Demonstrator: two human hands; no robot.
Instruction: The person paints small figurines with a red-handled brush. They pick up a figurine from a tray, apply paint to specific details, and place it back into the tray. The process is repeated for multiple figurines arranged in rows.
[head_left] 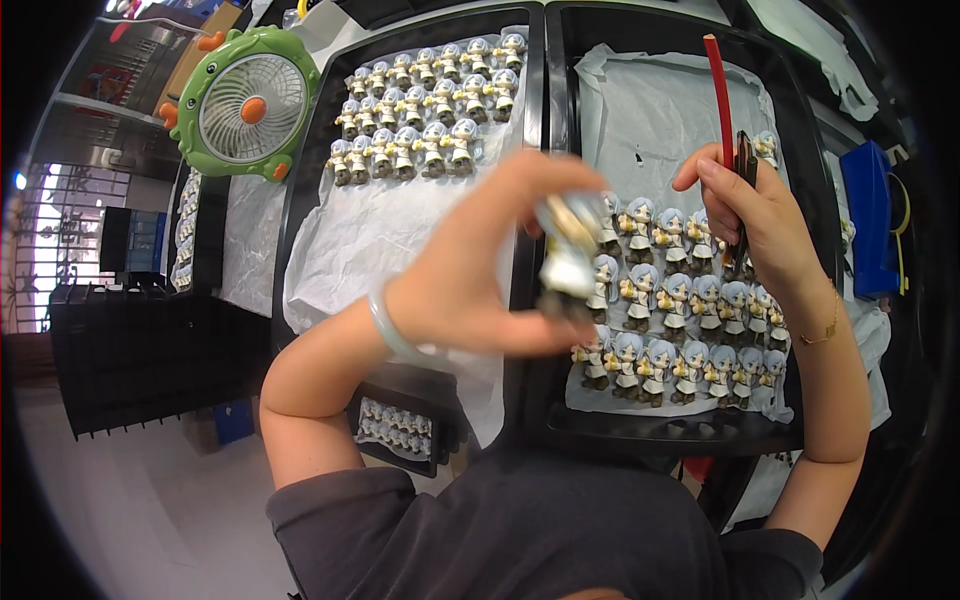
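Observation:
My left hand [455, 275], with a pale bangle at its wrist, grips a small figurine [568, 265] between thumb and fingers. Motion blurs the figurine, but pale hair, a white body and a dark base show. Over the right tray, my right hand [755, 205] is closed around a thin red stick [718, 90] that points up and away. Dark slender tools [742, 165] lie in the same grip; their exact kind is unclear. Below both hands, rows of similar figurines [675, 295] stand on white paper in the right black tray [680, 430].
A left black tray [302, 215] holds rows of figurines [405, 150] at its far end, on white paper. Beyond its left side stands a green fan [250, 105]. A blue holder [868, 220] sits at the right. Lower down, a smaller figurine tray [397, 455] shows.

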